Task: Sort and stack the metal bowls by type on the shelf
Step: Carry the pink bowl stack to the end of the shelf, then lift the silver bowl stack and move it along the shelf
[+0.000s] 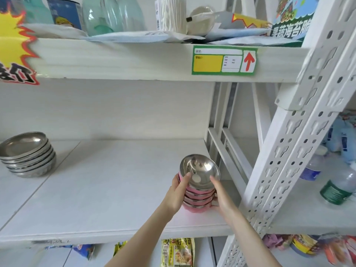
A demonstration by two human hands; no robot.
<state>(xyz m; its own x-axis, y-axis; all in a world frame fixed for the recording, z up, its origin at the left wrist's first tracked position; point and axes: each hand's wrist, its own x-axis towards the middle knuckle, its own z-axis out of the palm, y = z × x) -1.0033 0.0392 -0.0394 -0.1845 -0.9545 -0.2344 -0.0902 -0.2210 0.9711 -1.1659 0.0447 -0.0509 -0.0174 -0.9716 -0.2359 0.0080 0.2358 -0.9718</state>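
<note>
A stack of pink-walled bowls with shiny steel linings (198,191) stands near the front right of the white shelf board (107,189), its long axis running upward and leaning slightly left, with the top bowl's mouth tipped toward the camera. Four or five bowls can be counted by their rims; the exact number is hard to tell behind the fingers. The left hand (178,193) clasps the stack's left side, thumb hooked over the top rim and fingers curled around the wall. The right hand (221,197) presses against the right side, thumb lying up along the rims and the other fingers wrapped low around the back, mostly hidden. Well apart, at the shelf's left edge, sits a second stack of plain, shallow steel bowls (28,155), about six, mouths up. A white perforated upright post (285,151) rises just right of the pink stack. Clear plastic bottles (337,182) lie on the neighbouring shelf, and a green and yellow price label (224,60) is stuck to the shelf edge above.
</note>
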